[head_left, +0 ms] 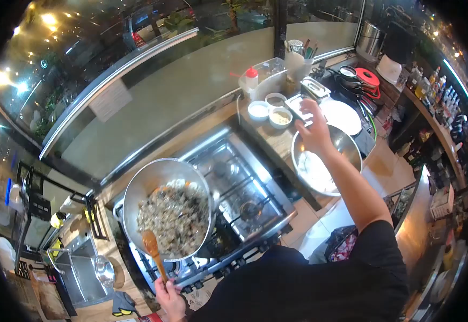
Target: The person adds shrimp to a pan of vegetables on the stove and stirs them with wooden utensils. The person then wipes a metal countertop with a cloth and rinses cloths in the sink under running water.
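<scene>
My left hand is closed around the handle of a wooden spoon. The spoon's head rests over the near rim of a large metal pot on the stove. Inside the pot lies a chopped, greyish-brown food mixture with a few orange bits. My right hand is stretched out above the far side of a steel mixing bowl, thumb and fingers apart. Its fingertips are close to a small rectangular metal container; whether they touch it I cannot tell. Something white lies in the bowl.
Small bowls, one with a pale yellowish food, stand left of my right hand. Behind them is a red-capped squeeze bottle. A white plate lies to the right. The gas stove spans the middle; a sink is at lower left.
</scene>
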A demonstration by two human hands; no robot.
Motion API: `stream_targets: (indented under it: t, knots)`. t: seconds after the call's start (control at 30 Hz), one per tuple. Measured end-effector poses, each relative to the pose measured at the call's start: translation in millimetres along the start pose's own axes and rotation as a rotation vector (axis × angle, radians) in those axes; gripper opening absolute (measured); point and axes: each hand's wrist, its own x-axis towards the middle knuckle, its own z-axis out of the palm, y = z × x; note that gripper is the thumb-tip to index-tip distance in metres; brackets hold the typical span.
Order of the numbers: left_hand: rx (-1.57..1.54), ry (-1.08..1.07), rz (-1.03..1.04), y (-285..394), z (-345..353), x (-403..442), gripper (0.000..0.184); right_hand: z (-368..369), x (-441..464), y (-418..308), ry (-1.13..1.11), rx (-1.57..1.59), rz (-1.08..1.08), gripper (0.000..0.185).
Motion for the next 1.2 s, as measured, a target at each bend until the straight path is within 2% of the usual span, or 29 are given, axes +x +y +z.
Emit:
stream_targets:
  t: [0.03, 0.07, 0.1, 0.23, 0.3, 0.37, 0.43, 0.47, 0.5, 0.53, 0.57, 0.6, 0.63, 0.7, 0.73, 0.8, 0.9, 0.97, 1.07, 1.1, 1.2]
  knots:
    - [0.081, 0.014, 0.015, 19.7, 11.8, -1.6, 0.022, -0.7, 25.9, 16.6, -0.031, -0.082, -0.016, 0.058]
    - [0.252, 0.006, -0.039, 42.4, 20.8, -8.3, 0.029, 3.6, 54.3, 48.2, -0.068, -0.138, -0.11, 0.06]
    - [0.424, 0.003, -0.096, 67.0, 34.8, -12.3, 0.037, 6.5, 80.5, 69.8, -0.073, -0.123, -0.104, 0.06]
    - [0.488, 0.143, -0.018, 33.1, 59.9, -21.2, 0.03, 47.2, 182.2, 128.9, -0.136, -0.514, -0.166, 0.063]
    - [0.636, 0.19, 0.251, 25.3, 70.8, -29.2, 0.027, 67.2, 225.3, 139.1, -0.073, -0.781, -0.193, 0.065]
    - [0.675, 0.213, 0.192, 29.5, 76.2, -40.3, 0.027, 78.1, 269.7, 150.8, -0.033, -0.948, -0.305, 0.064]
    - [0.718, 0.191, 0.099, 33.3, 81.6, -51.0, 0.027, 84.9, 309.3, 163.1, -0.11, -1.095, -0.212, 0.061]
    - [0.737, 0.181, 0.053, 36.0, 84.3, -55.7, 0.027, 97.0, 334.5, 198.4, -0.031, -1.143, -0.185, 0.059]
    - [0.742, 0.216, 0.04, 52.3, 94.8, -60.4, 0.027, 103.6, 351.4, 212.4, -0.055, -1.19, -0.134, 0.056]
    - [0.628, 0.247, -0.048, 79.2, 112.1, -63.1, 0.029, 106.2, 364.1, 212.1, -0.082, -1.238, -0.084, 0.054]
    - [0.508, 0.277, -0.129, 93.4, 124.0, -65.9, 0.03, 99.5, 378.1, 212.9, -0.213, -1.291, -0.011, 0.052]
    - [0.709, 0.223, -0.023, 86.0, 115.9, -68.7, 0.035, 93.6, 387.4, 203.9, -0.298, -1.284, 0.043, 0.049]
    - [0.705, 0.256, -0.035, 91.4, 123.3, -71.8, 0.035, 90.7, 393.6, 197.9, -0.385, -1.282, 0.098, 0.045]
    - [0.455, 0.325, -0.235, 112.5, 139.7, -67.3, 0.019, 93.3, 399.4, 201.1, -0.365, -1.278, 0.093, 0.037]
    - [0.44, 0.357, -0.221, 118.7, 146.1, -65.4, 0.017, 97.0, 405.1, 209.6, -0.369, -1.272, 0.076, 0.037]
    - [0.436, 0.359, -0.241, 110.1, 145.5, -67.7, 0.017, 100.8, 405.0, 223.5, -0.219, -1.289, 0.02, 0.032]
    - [0.452, 0.351, -0.262, 103.3, 140.7, -69.3, 0.019, 95.3, 409.1, 222.7, -0.232, -1.251, 0.054, 0.03]
    - [0.411, 0.343, -0.273, 95.4, 136.6, -71.7, 0.019, 87.8, 406.2, 212.3, -0.157, -1.237, 0.073, 0.028]
    - [0.445, 0.351, -0.255, 95.2, 134.7, -72.6, 0.02, 71.9, 413.4, 222.9, 0.032, -1.114, -0.068, 0.023]
    - [0.438, 0.355, -0.26, 93.0, 132.8, -73.0, 0.02, 64.1, 418.2, 217.8, 0.03, -1.114, -0.078, 0.023]
    - [0.47, 0.308, -0.234, 98.5, 131.0, -70.5, 0.021, 38.6, 430.2, 194.2, 0.016, -0.816, -0.073, 0.023]
